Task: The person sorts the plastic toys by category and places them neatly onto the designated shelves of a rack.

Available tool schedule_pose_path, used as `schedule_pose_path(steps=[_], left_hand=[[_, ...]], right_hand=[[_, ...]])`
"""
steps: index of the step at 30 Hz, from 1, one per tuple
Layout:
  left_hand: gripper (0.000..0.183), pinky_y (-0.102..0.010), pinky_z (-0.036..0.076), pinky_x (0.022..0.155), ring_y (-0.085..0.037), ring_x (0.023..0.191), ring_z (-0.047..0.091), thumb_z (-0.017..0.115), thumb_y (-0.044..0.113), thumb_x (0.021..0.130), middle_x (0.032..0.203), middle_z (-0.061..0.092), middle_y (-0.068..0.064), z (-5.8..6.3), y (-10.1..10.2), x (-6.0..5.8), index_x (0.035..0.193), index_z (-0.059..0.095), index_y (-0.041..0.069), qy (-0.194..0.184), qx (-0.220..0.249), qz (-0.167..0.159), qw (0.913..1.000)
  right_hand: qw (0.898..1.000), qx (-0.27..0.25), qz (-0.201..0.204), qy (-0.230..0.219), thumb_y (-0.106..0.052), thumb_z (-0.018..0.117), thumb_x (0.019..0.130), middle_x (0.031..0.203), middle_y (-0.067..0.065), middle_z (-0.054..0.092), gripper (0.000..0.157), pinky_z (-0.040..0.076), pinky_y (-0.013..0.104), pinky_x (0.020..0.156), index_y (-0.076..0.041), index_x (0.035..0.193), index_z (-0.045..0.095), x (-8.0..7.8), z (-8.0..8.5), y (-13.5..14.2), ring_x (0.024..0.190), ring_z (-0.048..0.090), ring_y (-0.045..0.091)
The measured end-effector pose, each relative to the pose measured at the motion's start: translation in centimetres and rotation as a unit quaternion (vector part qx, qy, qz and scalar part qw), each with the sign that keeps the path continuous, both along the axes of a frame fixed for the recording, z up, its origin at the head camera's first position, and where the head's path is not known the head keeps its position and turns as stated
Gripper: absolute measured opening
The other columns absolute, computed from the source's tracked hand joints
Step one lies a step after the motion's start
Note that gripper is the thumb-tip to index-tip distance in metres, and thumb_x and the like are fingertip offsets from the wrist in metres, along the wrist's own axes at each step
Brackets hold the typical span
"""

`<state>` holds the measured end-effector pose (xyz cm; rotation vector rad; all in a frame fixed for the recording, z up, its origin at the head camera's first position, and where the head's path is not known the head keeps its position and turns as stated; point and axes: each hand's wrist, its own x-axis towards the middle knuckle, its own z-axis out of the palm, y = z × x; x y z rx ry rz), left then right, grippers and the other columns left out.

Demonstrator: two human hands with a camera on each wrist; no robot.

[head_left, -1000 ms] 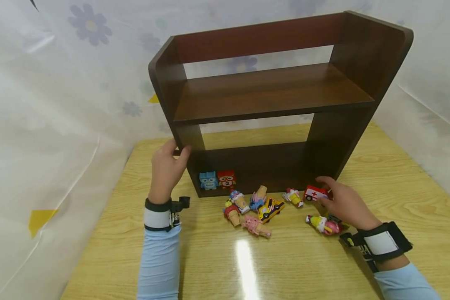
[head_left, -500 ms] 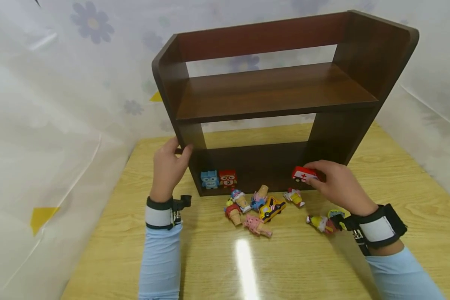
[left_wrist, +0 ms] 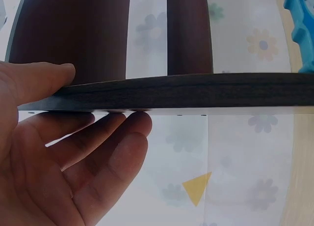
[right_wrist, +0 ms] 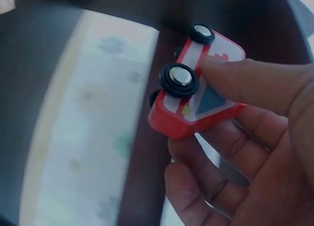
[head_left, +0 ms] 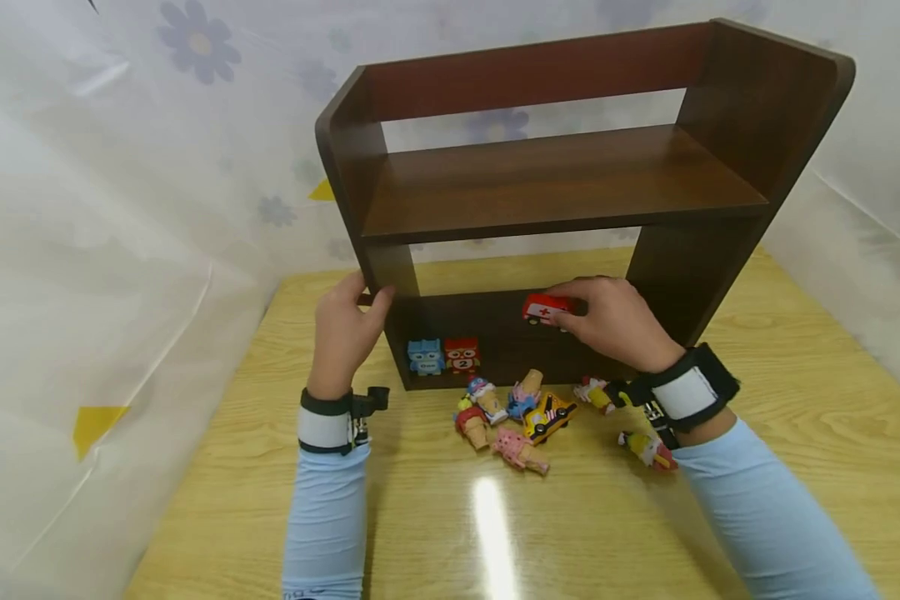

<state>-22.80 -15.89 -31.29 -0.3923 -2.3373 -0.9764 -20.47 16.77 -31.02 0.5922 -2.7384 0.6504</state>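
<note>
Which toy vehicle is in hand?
The red-and-white ambulance, pinched by the right hand; the yellow truck lies on the table.

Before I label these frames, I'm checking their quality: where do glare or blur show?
Head view: a bright glare streak on the table; left wrist view: pale backdrop washed out beside the dim left hand; right wrist view: shelf softly blurred behind the clearer toy car.

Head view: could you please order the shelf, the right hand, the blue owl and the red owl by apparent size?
1. Shelf
2. Right hand
3. Blue owl and red owl: too alike to rank against each other.
</note>
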Motion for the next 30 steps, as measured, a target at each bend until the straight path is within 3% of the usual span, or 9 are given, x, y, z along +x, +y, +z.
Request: schedule_pose_path(steps=[5,10,15,30], left_hand=[[0.020,-0.042,0.057,0.072,-0.026,0.085,0.066,0.062,0.023,0.091,0.097,0.072,-0.011,0.0,0.1,0.1,0.102,0.068,0.008,0.002,-0.003,-0.002,1.0000],[0.020,-0.042,0.057,0.073,-0.026,0.085,0.066,0.062,0.022,0.090,0.098,0.072,-0.011,0.0,0.4,0.3,0.104,0.068,0.008,0.004,-0.003,-0.006,1.0000],[0.020,-0.042,0.058,0.073,-0.025,0.086,0.066,0.063,0.021,0.090,0.097,0.072,-0.012,-0.1,0.4,0.6,0.103,0.068,0.007,0.002,-0.002,-0.014,0.9999],[0.021,-0.044,0.057,0.074,-0.026,0.085,0.065,0.063,0.020,0.090,0.098,0.072,-0.013,0.2,0.1,0.6,0.104,0.068,0.006,0.004,-0.003,-0.007,1.0000]], right_hand=[[0.997,0.032,0.027,-0.058,-0.022,0.066,0.088,0.099,0.012,0.073,0.032,0.039,0.032,0.055,-0.008,0.117,0.067,-2.2,-2.1,-2.0,0.055,0.051,0.015],[0.996,0.044,0.025,-0.077,-0.020,0.068,0.085,0.107,0.013,0.071,0.032,0.052,0.042,0.067,-0.007,0.114,0.068,-3.0,-4.1,-3.0,0.079,0.064,0.023],[0.993,0.061,0.034,-0.099,-0.017,0.068,0.085,0.114,0.015,0.069,0.030,0.054,0.050,0.079,-0.007,0.113,0.069,-2.8,-5.5,-3.9,0.098,0.064,0.032],[0.988,0.089,0.032,-0.120,-0.007,0.061,0.083,0.116,0.017,0.067,0.030,0.053,0.038,0.060,-0.006,0.112,0.068,-3.6,-6.7,-6.3,0.090,0.064,0.030]])
